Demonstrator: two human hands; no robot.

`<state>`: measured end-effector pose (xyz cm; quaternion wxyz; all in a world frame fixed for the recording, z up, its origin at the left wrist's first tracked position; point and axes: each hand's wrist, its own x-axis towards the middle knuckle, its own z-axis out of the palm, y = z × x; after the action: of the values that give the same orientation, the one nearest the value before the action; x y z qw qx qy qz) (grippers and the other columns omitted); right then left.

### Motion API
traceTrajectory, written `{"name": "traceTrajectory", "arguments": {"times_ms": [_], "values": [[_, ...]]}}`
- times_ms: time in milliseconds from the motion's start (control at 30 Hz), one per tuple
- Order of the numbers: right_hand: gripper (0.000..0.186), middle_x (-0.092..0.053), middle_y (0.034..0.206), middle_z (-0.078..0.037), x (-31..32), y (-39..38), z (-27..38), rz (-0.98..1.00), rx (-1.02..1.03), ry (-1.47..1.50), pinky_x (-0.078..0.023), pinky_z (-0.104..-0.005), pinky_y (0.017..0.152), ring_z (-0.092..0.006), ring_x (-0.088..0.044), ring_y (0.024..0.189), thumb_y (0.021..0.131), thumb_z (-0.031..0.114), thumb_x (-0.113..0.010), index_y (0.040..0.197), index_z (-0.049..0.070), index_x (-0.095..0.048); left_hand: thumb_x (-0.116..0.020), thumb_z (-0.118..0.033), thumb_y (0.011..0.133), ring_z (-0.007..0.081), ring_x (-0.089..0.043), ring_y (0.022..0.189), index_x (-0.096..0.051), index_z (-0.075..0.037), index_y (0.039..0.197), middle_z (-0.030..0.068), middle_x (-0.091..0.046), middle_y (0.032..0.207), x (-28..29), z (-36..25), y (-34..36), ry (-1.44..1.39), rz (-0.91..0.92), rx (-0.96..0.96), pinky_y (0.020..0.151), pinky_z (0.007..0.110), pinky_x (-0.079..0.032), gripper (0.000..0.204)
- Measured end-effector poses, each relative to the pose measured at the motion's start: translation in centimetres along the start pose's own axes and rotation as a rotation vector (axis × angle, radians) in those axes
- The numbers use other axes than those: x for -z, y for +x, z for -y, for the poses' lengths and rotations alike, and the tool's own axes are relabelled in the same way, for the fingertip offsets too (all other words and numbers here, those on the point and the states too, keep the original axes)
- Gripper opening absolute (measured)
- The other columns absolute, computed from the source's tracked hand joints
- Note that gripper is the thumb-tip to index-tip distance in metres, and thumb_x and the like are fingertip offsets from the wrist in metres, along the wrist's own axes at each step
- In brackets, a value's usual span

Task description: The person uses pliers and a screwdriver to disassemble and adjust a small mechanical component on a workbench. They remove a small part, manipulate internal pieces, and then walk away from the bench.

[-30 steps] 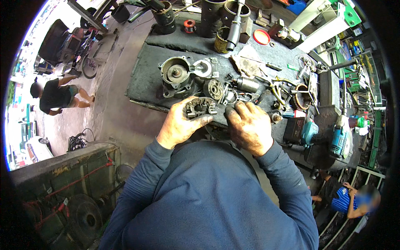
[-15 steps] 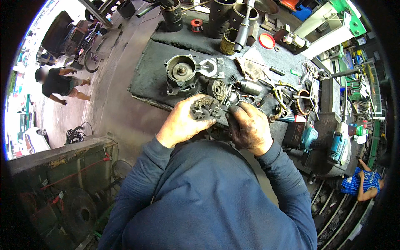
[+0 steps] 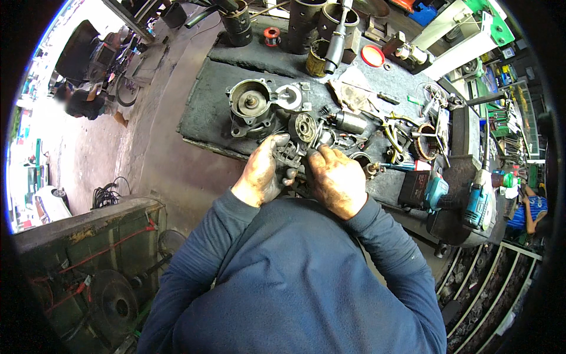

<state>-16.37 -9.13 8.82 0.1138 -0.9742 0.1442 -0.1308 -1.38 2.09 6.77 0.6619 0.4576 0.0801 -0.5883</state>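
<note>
My left hand (image 3: 262, 168) grips a dark, blocky metal part (image 3: 288, 154), now turned on its side, at the bench's front edge. My right hand (image 3: 335, 180) is closed beside it, fingertips at the part; what they pinch is hidden. Just beyond lie a round pitted metal plate (image 3: 304, 127), a large open housing (image 3: 248, 101) with a central shaft, a cylindrical motor-like piece (image 3: 349, 121), yellow-handled pliers (image 3: 392, 135) and a copper-coloured ring (image 3: 424, 142).
The dark bench (image 3: 206, 76) carries metal buckets (image 3: 239, 29), a red lid (image 3: 371, 55) and teal power tools (image 3: 480, 203). A green metal panel (image 3: 82, 253) stands at lower left, a barred rack (image 3: 483, 283) at lower right. Other people appear at left (image 3: 91, 105) and right (image 3: 527, 209).
My left hand has tilted the metal part onto its side, fingers curling beneath it. My right hand has moved leftward, closer. The person at left has moved away; the one at right appears farther up.
</note>
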Motion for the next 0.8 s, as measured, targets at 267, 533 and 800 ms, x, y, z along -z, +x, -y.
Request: {"name": "traceTrajectory", "arguments": {"times_ms": [267, 533, 800], "values": [[0.016, -0.068, 0.093, -0.017, 0.2, 0.0, -0.5, 0.079, 0.018, 0.099, -0.06, -0.042, 0.068, -0.0337, -0.073, 0.082, 0.083, 0.013, -0.067, 0.094, 0.003, -0.064, -0.052, -0.038, 0.107, 0.019, -0.06, 0.06, -0.067, -0.008, 0.106, 0.0074, -0.067, 0.082, 0.2, 1.0, -0.1, 0.121, 0.008, -0.146, 0.053, 0.032, -0.046, 0.034], [0.016, -0.069, 0.096, -0.016, -0.2, 0.2, -0.1, 0.125, 0.001, 0.062, -0.06, -0.0406, 0.068, -0.0314, -0.074, 0.083, 0.082, 0.015, -0.067, 0.093, 0.004, -0.063, -0.054, -0.035, 0.106, 0.0199, -0.061, 0.061, -0.067, -0.005, 0.107, 0.0082, -0.067, 0.081, -0.3, 0.6, -0.3, 0.072, -0.016, -0.23, 0.054, 0.033, -0.046, 0.032], [0.018, -0.068, 0.095, -0.015, 0.6, 0.4, 0.2, 0.16, 0.015, 0.083, -0.06, -0.0416, 0.07, -0.0313, -0.073, 0.084, 0.081, 0.016, -0.068, 0.094, 0.005, -0.063, -0.053, -0.029, 0.107, 0.0183, -0.062, 0.062, -0.064, -0.006, 0.11, 0.0096, -0.068, 0.083, 0.0, -0.2, -0.7, 0.182, 0.076, -0.314, 0.051, 0.03, -0.048, 0.025]]}}
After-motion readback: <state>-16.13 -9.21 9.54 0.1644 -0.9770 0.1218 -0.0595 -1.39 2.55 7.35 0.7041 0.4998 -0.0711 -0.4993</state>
